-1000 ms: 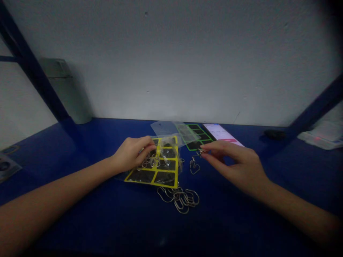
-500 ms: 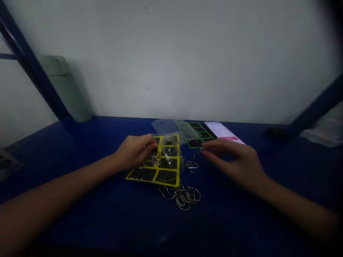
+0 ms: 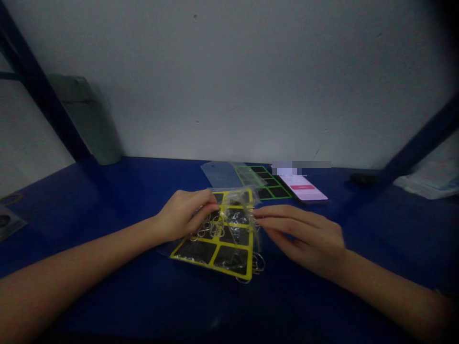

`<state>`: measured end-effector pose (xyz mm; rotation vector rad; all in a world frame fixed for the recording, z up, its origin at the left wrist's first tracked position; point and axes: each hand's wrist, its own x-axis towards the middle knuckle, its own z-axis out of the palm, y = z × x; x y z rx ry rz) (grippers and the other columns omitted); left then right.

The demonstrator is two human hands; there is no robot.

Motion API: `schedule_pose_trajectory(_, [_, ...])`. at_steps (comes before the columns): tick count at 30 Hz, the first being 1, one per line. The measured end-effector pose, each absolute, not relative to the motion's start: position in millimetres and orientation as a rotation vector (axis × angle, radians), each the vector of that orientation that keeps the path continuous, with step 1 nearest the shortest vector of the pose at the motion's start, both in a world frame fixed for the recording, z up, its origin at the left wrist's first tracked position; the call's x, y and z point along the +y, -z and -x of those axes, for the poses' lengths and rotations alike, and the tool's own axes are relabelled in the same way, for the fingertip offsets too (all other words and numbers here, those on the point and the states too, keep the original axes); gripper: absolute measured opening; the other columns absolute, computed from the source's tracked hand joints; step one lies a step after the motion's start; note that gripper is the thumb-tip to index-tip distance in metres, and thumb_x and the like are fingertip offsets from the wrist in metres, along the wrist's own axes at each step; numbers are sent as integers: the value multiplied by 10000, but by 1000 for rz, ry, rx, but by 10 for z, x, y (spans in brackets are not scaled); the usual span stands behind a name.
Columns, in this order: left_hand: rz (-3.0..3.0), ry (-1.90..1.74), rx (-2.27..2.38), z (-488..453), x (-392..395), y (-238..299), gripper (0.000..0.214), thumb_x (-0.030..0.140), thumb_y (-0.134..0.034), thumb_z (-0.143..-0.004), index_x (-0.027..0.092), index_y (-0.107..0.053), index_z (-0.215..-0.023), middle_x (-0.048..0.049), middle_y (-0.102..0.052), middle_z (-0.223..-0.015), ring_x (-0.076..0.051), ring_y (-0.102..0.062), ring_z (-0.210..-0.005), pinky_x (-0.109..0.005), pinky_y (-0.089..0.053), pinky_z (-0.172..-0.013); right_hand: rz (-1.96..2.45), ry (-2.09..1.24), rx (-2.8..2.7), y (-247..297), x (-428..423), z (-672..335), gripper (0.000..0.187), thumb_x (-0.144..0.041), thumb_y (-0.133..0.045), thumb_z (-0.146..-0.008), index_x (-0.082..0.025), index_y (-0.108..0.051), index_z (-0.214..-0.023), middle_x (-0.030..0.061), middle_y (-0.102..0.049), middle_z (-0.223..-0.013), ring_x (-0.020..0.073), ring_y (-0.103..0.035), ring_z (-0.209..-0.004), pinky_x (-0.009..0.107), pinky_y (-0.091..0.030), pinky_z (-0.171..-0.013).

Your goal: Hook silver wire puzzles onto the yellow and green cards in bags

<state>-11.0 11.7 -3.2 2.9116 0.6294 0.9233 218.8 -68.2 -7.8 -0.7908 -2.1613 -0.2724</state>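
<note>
My left hand (image 3: 184, 212) is closed, thumb against fingers, on the left side of a clear plastic bag (image 3: 237, 197). Inside it shows a sheet of black labels (image 3: 231, 258) with yellow borders. Several wire paper clips (image 3: 216, 227) lie over the sheet near my left fingertips. My right hand (image 3: 304, 234) is pinched at the bag's right edge, with a small paper clip (image 3: 256, 223) at its fingertips, partly hidden. Loose paper clips (image 3: 258, 262) on the table show from under the bag's lower right corner.
Behind the bag lies a green-bordered black label sheet (image 3: 274, 183), partly under clear plastic (image 3: 220, 174). A lit phone (image 3: 304, 188) is beside it. A green bottle (image 3: 95, 124) stands back left, a dark object (image 3: 364, 178) and a plastic packet (image 3: 426, 185) at right, on the blue table (image 3: 143, 296).
My right hand has moved left and nearer, from beside the phone to the bag's edge. The bag has shifted slightly right and nearer, covering more of the loose paper clips.
</note>
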Motion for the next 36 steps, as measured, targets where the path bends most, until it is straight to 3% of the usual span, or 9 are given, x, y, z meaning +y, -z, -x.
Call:
schedule_pose_trajectory(6, [-2910,-925,646,126,126,39,206,249,-338,-875,156,-505,-799,-8,-593,-658,-101,-565,-563,-195,-417,-520,655,223,-2373,182,-594,-2219,279,-74,-445,-789,-164,-564,-1025,65,-593,-1104,126,-554,-995,233,-505,-789])
schedule_pose_trajectory(15, [-2941,-1025,826,166,240,119,198,257,-362,-864,148,-504,-780,-5,-581,-635,-100,-540,-533,-205,-405,-507,1034,-115,-2449,177,-514,-2450,351,-233,-525,-788,-216,-497,-1138,51,-591,-1079,166,-540,-993,350,-456,-851])
schedule_pose_trajectory(20, [-2954,-1038,866,180,280,144,180,246,-376,-860,149,-498,-770,1,-568,-629,-93,-526,-526,-200,-393,-502,1117,-345,-2384,203,-520,-2427,330,-229,-580,-749,-230,-543,-1077,32,-596,-906,138,-554,-809,308,-478,-728])
schedule_pose_trajectory(25, [-2963,-1002,857,182,276,140,191,251,-371,-863,146,-505,-777,-6,-577,-636,-102,-541,-545,-208,-403,-521,1149,-590,-2247,193,-555,-2365,274,-185,-585,-725,-220,-576,-998,-7,-532,-731,82,-476,-533,215,-430,-466])
schedule_pose_trajectory(29, [-2960,-996,859,173,271,139,191,245,-371,-864,143,-505,-773,-3,-576,-633,-99,-542,-542,-202,-400,-519,1197,-747,-2026,206,-537,-2366,162,-225,-562,-750,-195,-589,-907,-17,-557,-635,88,-528,-494,215,-450,-441])
schedule_pose_trajectory(32, [-2956,-1032,835,158,256,125,196,249,-370,-864,143,-501,-765,2,-573,-622,-94,-538,-527,-194,-393,-503,1117,-551,-1902,169,-547,-2367,121,-196,-551,-758,-202,-581,-875,-1,-603,-671,112,-588,-553,242,-502,-493])
schedule_pose_trajectory(36, [-2968,-1072,790,132,197,80,208,256,-362,-867,143,-501,-759,4,-577,-613,-91,-535,-505,-190,-383,-482,899,81,-1969,80,-626,-2321,177,-84,-541,-742,-231,-601,-821,20,-641,-754,142,-614,-704,280,-528,-615])
